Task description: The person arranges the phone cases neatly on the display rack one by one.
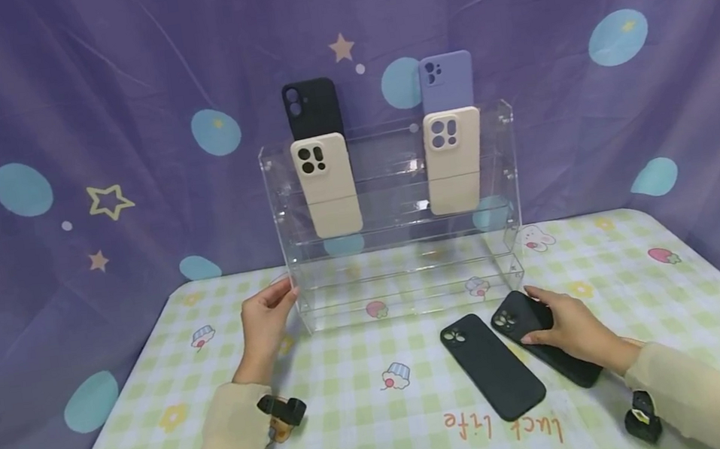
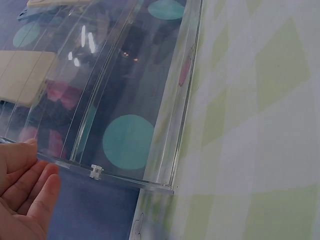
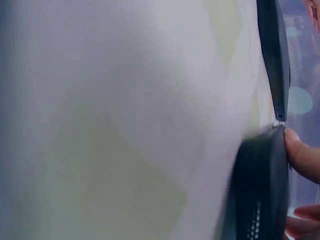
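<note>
A clear acrylic display stand (image 1: 405, 256) with stepped tiers stands at the back of the table. My left hand (image 1: 269, 314) holds its left side panel near the lower tiers, thumb at the panel's edge in the left wrist view. At the right, my right hand (image 1: 568, 326) grips a black phone case (image 1: 513, 310) across its width, thumb on one long edge and fingers at the other. Beside it lies another dark phone case (image 1: 493, 366), flat on the cloth. Both show camera cutouts at their far ends.
On the upper tiers stand a black case (image 1: 312, 106) behind a cream case (image 1: 334, 197), and a lavender case (image 1: 448, 84) behind another cream case (image 1: 453, 174). A green checked tablecloth (image 1: 351, 415) covers the table. A purple patterned curtain (image 1: 129, 80) hangs behind.
</note>
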The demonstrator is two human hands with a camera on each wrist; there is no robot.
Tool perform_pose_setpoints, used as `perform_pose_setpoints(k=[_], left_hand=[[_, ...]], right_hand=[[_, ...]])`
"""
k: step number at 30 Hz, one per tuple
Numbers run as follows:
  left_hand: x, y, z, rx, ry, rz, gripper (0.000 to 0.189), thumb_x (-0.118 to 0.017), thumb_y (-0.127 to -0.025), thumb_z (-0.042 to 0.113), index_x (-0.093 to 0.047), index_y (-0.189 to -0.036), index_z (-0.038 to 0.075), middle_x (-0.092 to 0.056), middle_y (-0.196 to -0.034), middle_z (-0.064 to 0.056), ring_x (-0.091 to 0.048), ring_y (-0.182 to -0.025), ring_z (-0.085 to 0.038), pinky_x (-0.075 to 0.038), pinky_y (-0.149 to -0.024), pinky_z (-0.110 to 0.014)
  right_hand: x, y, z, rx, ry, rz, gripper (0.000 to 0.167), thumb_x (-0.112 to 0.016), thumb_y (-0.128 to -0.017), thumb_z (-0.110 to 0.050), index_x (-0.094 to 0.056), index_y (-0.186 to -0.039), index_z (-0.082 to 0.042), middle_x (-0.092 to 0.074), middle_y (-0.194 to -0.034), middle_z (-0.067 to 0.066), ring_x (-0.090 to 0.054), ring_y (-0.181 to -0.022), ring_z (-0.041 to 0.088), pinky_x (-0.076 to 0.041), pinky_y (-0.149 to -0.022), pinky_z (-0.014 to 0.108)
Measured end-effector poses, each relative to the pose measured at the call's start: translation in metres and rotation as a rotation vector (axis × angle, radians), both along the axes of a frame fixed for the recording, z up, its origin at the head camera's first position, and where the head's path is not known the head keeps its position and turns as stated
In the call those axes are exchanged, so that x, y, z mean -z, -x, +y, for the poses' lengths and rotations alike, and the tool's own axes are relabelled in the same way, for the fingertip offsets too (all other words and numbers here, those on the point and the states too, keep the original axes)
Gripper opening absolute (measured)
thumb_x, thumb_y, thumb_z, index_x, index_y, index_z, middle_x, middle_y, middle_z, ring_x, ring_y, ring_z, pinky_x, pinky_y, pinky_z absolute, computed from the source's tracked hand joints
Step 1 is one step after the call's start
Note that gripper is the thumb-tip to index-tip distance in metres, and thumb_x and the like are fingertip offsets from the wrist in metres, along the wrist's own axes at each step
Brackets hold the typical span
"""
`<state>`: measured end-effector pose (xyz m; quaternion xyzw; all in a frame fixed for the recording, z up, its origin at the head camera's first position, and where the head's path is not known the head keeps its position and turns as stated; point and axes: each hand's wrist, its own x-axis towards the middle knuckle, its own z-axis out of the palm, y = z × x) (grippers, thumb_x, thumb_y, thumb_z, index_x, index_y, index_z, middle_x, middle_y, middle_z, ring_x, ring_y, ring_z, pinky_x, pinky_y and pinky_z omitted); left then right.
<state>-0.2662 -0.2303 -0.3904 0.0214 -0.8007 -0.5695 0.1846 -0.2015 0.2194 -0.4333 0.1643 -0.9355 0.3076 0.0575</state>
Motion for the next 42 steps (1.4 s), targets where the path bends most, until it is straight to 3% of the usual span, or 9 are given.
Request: perform_pose_setpoints(k=[8,17,20,24,27,33,42], left_hand=[[-0.002,0.002,0.001,0.0,0.003,-0.001,0.027,-0.07,-0.086,0.013,-0.068,-0.108,-0.002,-0.067,-0.108,-0.018,-0.06,-0.076,0.005,-0.048,-0.071,-0.011],[-0.002,0.002,0.004,0.008,-0.002,0.006,0.026,-0.07,-0.086,0.011,-0.068,-0.108,-0.003,-0.067,-0.108,-0.019,-0.06,-0.076,0.007,-0.048,-0.072,-0.011],[-0.002,0.002,0.004,0.011,0.0,0.005,0.027,-0.07,-0.086,0.011,-0.068,-0.108,-0.003,-0.067,-0.108,-0.019,-0.06,-0.076,0.006,-0.048,-0.072,-0.011],[-0.002,0.002,0.003,0.006,0.002,0.003,0.027,-0.07,-0.085,0.011,-0.068,-0.108,-0.003,-0.067,-0.108,-0.019,-0.06,-0.077,0.007,-0.048,-0.072,-0.011],[-0.002,0.001,0.003,0.001,0.002,0.004,0.027,-0.07,-0.085,0.011,-0.068,-0.108,-0.002,-0.068,-0.108,-0.018,-0.06,-0.076,0.007,-0.048,-0.072,-0.01],[0.0,0.002,0.002,0.001,-0.012,0.008,0.027,-0.071,-0.085,0.011,-0.068,-0.108,-0.003,-0.068,-0.107,-0.019,-0.06,-0.076,0.006,-0.048,-0.072,-0.01],[0.0,0.0,0.001,0.004,-0.003,0.009,0.027,-0.07,-0.085,0.011,-0.068,-0.108,-0.003,-0.067,-0.107,-0.019,-0.06,-0.076,0.006,-0.048,-0.071,-0.011]], right_hand=[[-0.011,0.002,-0.001,0.076,0.029,0.053,0.065,-0.08,-0.074,-0.011,-0.05,-0.126,0.013,-0.061,-0.115,0.029,-0.061,-0.101,0.041,-0.049,-0.084,0.052],[-0.031,0.014,0.007,0.079,0.227,-0.172,0.045,-0.069,-0.085,-0.008,-0.055,-0.123,0.011,-0.063,-0.113,0.026,-0.065,-0.096,0.031,-0.055,-0.075,0.029],[-0.041,0.016,0.01,0.07,0.279,-0.236,0.043,-0.068,-0.086,-0.01,-0.057,-0.121,0.012,-0.064,-0.112,0.025,-0.067,-0.092,0.017,-0.054,-0.073,0.022],[-0.056,0.018,0.01,0.058,0.314,-0.28,0.042,-0.068,-0.086,-0.01,-0.057,-0.12,0.013,-0.066,-0.109,0.024,-0.063,-0.084,0.001,-0.053,-0.076,0.022],[-0.069,0.02,0.008,0.059,0.332,-0.283,0.043,-0.068,-0.086,-0.011,-0.056,-0.121,0.013,-0.066,-0.11,0.023,-0.061,-0.083,-0.004,-0.053,-0.08,0.024],[-0.093,0.026,-0.003,0.056,0.387,-0.216,0.042,-0.066,-0.088,-0.012,-0.056,-0.121,0.012,-0.067,-0.109,0.019,-0.06,-0.083,-0.006,-0.051,-0.076,0.017],[-0.128,0.039,-0.043,0.052,0.543,-0.17,0.039,-0.065,-0.09,-0.017,-0.058,-0.119,0.007,-0.067,-0.084,-0.016,-0.06,-0.078,-0.001,-0.049,-0.067,0.018]])
